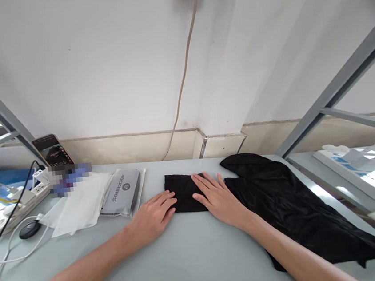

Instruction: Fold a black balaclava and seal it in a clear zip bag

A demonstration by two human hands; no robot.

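A black cloth [184, 193], folded into a flat rectangle, lies on the grey table [186, 252]. My left hand [155, 215] rests palm down at its left edge, fingertips on the fabric and fingers lying flat. Across its right part lies my right hand [218, 200], fingers stretched and spread, hiding that end. Neither hand grips anything. To the right spreads a larger, loose black cloth [302, 209], wrinkled, partly under my right forearm. Left of my left hand are grey ROCKBROS packages [121, 192] in clear plastic.
White plastic bags [85, 205] lie left of the packages. A phone [53, 151] leans upright at the back left. Power strips [23, 207], cables and a black round object [29, 229] occupy the left end. Metal frame bars [332, 83] rise at both sides; a wall stands behind.
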